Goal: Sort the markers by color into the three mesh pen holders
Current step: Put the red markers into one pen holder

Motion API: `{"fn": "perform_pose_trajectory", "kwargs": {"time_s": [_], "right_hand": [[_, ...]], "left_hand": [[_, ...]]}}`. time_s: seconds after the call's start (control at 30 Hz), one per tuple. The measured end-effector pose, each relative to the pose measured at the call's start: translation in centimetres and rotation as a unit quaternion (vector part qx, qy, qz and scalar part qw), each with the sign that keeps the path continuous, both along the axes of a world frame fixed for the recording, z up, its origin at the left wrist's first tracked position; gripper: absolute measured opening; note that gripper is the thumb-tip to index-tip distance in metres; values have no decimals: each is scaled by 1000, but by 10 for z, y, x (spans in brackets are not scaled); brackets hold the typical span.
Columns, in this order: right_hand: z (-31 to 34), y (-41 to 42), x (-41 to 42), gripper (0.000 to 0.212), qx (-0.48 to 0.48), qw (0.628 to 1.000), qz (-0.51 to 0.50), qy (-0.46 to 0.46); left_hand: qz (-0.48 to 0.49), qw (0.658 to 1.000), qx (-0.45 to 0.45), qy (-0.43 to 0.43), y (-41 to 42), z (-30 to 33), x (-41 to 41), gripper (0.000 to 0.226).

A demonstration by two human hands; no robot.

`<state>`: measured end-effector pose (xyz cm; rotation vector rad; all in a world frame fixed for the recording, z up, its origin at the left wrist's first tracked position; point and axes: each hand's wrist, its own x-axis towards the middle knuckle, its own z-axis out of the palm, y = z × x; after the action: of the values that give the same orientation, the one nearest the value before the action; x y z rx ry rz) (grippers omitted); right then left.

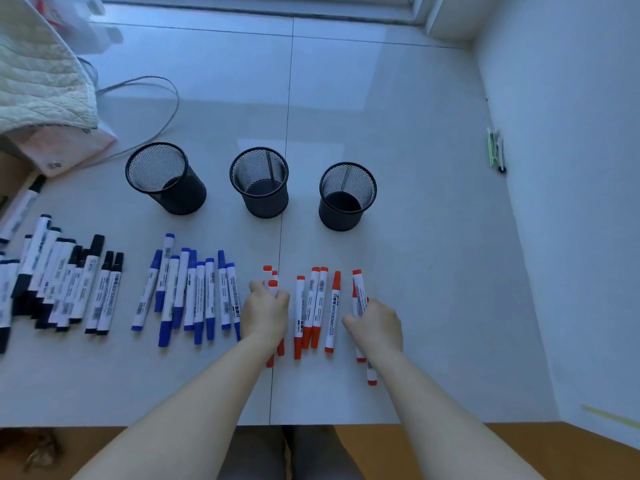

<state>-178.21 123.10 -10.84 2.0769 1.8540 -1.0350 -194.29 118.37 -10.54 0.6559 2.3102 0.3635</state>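
Three mesh holders empty; black markers, blue markers unsorted; left hand, right hand each closed on red markers.

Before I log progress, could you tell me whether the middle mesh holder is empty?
Empty: through the open top of the middle mesh holder only its dark bare bottom shows, and no marker stands inside.

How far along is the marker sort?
Done: markers lie grouped by color, black markers, blue markers, red markers. In hand: left hand and right hand each grip red ones. Left: all three mesh holders look empty.
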Motion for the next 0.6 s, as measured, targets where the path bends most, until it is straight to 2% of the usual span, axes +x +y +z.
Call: {"fn": "perform_pose_trajectory", "kwargs": {"time_s": [0.03, 0.13, 0.23, 0.33, 0.43, 0.6], "right_hand": [[2, 2, 1, 13, -7, 1000, -1, 5], [11, 7, 5, 26, -18, 1000, 7, 15], [25, 20, 8, 33, -3, 999, 19, 48], [47, 48, 6, 31, 35, 991, -51, 122], [72, 82, -4, 26, 65, 976, -110, 177], [107, 140, -34, 22, 153, 945, -146, 250]], "left_hand": [[10, 1000, -8, -24, 2, 0, -3, 31], [32, 994, -41, -97, 7, 5, -9, 34], [-13, 994, -59, -91, 13, 10, -12, 31], [19, 996, -20, -89, 27, 24, -14, 33], [11, 995, 48, -92, 49, 43, -12, 32], [-14, 984, 155, -90, 85, 78, -9, 21]]}}
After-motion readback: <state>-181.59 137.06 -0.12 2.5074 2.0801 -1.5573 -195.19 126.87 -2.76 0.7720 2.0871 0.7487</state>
